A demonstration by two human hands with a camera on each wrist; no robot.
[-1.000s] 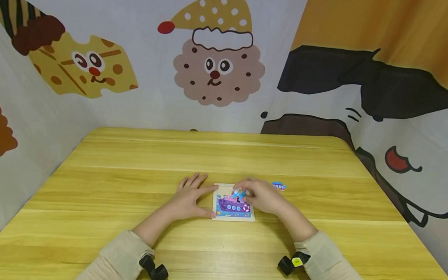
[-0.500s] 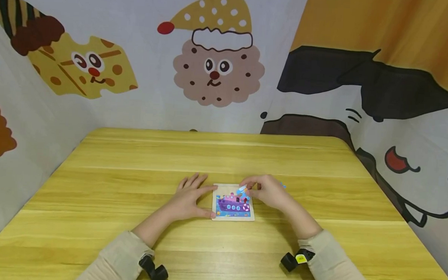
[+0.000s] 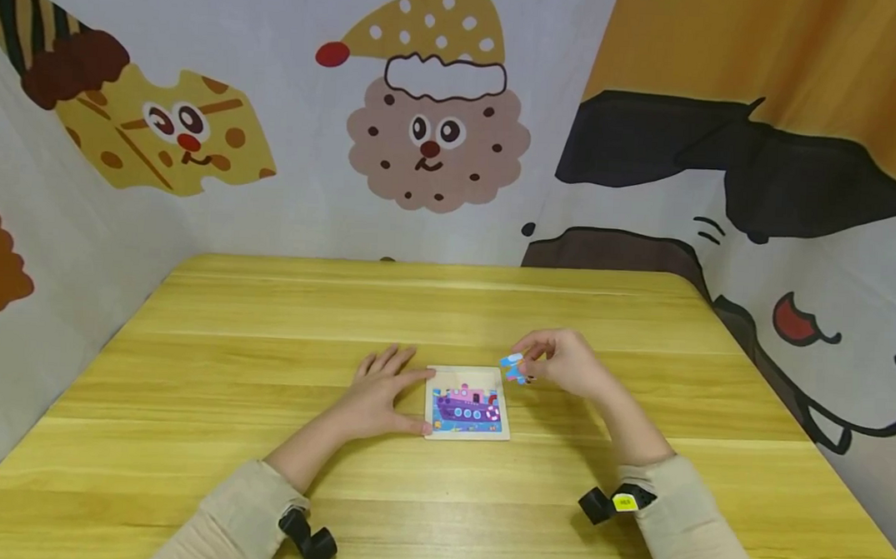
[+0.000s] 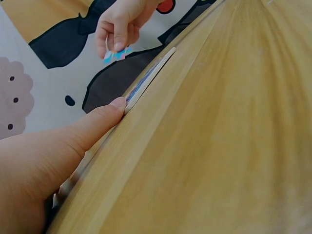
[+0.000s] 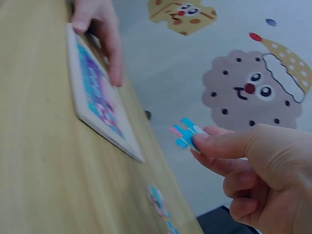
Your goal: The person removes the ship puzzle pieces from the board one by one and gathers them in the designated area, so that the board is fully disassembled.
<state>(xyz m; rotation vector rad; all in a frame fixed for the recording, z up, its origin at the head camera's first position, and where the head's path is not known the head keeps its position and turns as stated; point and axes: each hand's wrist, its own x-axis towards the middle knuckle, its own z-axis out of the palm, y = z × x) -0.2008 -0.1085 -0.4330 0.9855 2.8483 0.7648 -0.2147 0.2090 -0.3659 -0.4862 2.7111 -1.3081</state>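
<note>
A small wooden jigsaw board (image 3: 464, 378) lies on the table, its lower part filled with a purple and pink ship picture and its upper strip bare wood. My left hand (image 3: 373, 403) lies at the board's left edge, thumb and index finger spread to touch its two left corners. Held between my right thumb and fingers is a blue, white and pink puzzle piece (image 5: 185, 133). The right hand (image 3: 570, 365) is raised just beyond the board's upper right corner. In the left wrist view, the left thumb (image 4: 105, 119) presses the board's near corner.
Loose puzzle pieces (image 5: 158, 200) lie on the table beyond the board's right side, hidden behind the right hand in the head view. The wooden table (image 3: 267, 305) reaches back to a cartoon-printed cloth (image 3: 270, 222).
My right hand has lifted the puzzle piece away from the board's upper right area, moving right and farther back. The left hand and the board have stayed in place.
</note>
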